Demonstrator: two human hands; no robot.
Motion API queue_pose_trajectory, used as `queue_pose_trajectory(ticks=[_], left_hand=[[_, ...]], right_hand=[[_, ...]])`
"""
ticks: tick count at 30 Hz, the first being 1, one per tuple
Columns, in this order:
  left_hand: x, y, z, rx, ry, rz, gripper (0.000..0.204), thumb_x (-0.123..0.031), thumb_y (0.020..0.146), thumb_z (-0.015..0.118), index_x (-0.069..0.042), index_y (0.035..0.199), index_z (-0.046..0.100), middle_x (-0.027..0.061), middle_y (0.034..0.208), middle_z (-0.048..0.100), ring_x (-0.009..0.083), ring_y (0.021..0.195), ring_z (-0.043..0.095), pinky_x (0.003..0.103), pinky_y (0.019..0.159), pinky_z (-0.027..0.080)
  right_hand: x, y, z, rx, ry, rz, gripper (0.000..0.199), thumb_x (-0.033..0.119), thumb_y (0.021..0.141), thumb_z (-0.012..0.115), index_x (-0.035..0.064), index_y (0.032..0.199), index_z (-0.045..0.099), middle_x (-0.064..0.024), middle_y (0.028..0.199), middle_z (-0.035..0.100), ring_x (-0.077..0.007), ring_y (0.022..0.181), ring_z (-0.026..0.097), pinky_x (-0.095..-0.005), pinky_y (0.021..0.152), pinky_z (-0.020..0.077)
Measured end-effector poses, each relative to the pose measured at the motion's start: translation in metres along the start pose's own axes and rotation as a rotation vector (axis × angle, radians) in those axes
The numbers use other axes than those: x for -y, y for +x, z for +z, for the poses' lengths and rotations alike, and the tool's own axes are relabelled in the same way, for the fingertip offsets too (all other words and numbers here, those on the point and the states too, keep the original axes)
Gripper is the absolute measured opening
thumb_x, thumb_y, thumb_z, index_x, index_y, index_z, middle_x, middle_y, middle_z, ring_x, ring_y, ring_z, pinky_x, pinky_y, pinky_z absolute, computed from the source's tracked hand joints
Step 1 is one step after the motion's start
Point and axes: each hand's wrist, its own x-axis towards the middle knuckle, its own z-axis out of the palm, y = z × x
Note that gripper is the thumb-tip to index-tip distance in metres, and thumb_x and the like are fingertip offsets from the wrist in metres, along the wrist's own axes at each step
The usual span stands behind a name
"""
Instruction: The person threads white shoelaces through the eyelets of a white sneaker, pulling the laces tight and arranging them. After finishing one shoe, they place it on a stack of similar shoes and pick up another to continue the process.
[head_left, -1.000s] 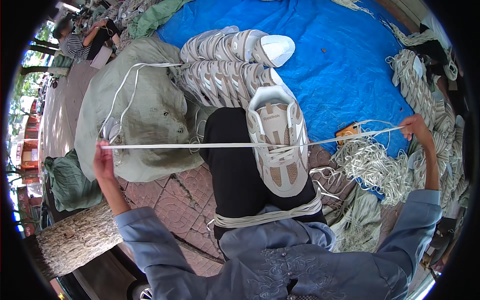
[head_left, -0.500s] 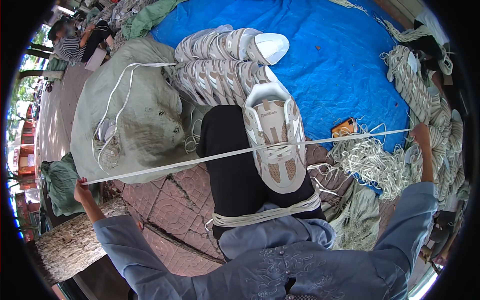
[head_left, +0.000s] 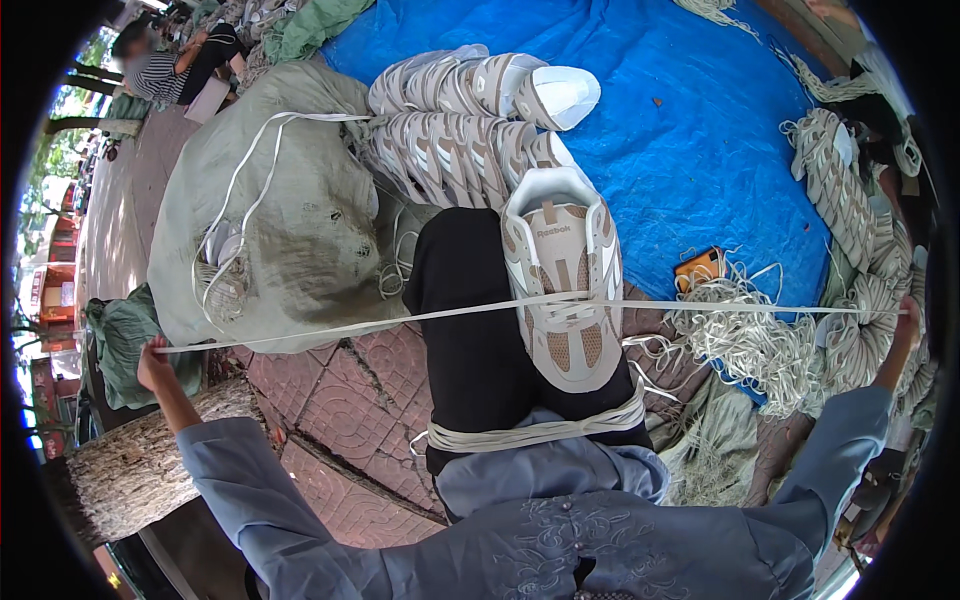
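Observation:
A beige and white sneaker (head_left: 568, 290) rests on my lap, toe toward me. A pale shoelace (head_left: 450, 312) runs through its lacing area and stretches nearly straight out to both sides. My left hand (head_left: 153, 365) is closed on the lace's left end, out beside the green sack. Far to the right, my right hand (head_left: 908, 318) grips the other end, in front of piled shoes. More laces (head_left: 535, 430) are looped in a bundle across my thighs.
Nested rows of sneakers (head_left: 440, 155) lie on a blue tarp (head_left: 680, 140). A heap of loose laces (head_left: 745, 330) and an orange phone (head_left: 699, 268) are at right. A large grey-green sack (head_left: 290, 220) stands left, near a log (head_left: 140, 470). Another person (head_left: 175, 75) sits far left.
My right hand has moved outward and down, pulling the lace's right side longer and level. My left hand has shifted slightly outward and up. The sneaker stays on my lap.

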Motion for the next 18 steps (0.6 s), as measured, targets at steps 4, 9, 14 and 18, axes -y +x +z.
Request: queue_pose_trajectory(ticks=[4, 9, 14, 18], left_hand=[[0.167, -0.135, 0.193, 0.462, 0.064, -0.122, 0.02, -0.009, 0.081, 0.048, 0.005, 0.095, 0.053, 0.0148, 0.082, 0.059, 0.0207, 0.07, 0.06, 0.028, 0.063, 0.05], [0.036, -0.37, 0.257, 1.011, 0.201, -0.076, 0.006, -0.002, 0.078, 0.054, -0.003, 0.081, 0.06, 0.0066, 0.075, 0.061, 0.0114, 0.067, 0.058, 0.023, 0.061, 0.047], [0.041, -0.464, 0.281, 1.163, 0.28, 0.306, 0.006, 0.0, 0.076, 0.054, 0.0, 0.08, 0.058, 0.0062, 0.07, 0.06, 0.01, 0.063, 0.058, 0.022, 0.058, 0.045], [0.055, -0.49, 0.281, 1.204, 0.295, 0.311, 0.004, 0.001, 0.075, 0.054, -0.001, 0.079, 0.056, 0.0098, 0.069, 0.059, 0.0179, 0.061, 0.058, 0.025, 0.056, 0.045]], right_hand=[[0.167, -0.029, -0.008, -0.253, -0.301, -0.276, 0.031, 0.01, 0.083, 0.048, -0.011, 0.106, 0.049, -0.0176, 0.106, 0.054, -0.0236, 0.101, 0.052, -0.0304, 0.088, 0.0422], [-0.091, -0.17, 0.405, 0.366, -0.382, -0.034, 0.021, 0.007, 0.079, 0.05, -0.0015, 0.096, 0.059, -0.0062, 0.086, 0.06, -0.0049, 0.06, 0.049, -0.0158, 0.049, 0.0345], [-0.12, -0.33, 0.582, 0.838, -0.365, 0.345, 0.018, 0.001, 0.071, 0.056, 0.0021, 0.087, 0.062, -0.0024, 0.075, 0.061, -0.0046, 0.052, 0.053, -0.0165, 0.041, 0.0344], [-0.135, -0.382, 0.626, 1.023, -0.485, 0.339, 0.022, -0.002, 0.07, 0.056, 0.0033, 0.091, 0.061, -0.0011, 0.08, 0.059, -0.0059, 0.054, 0.053, -0.0182, 0.044, 0.0381]])
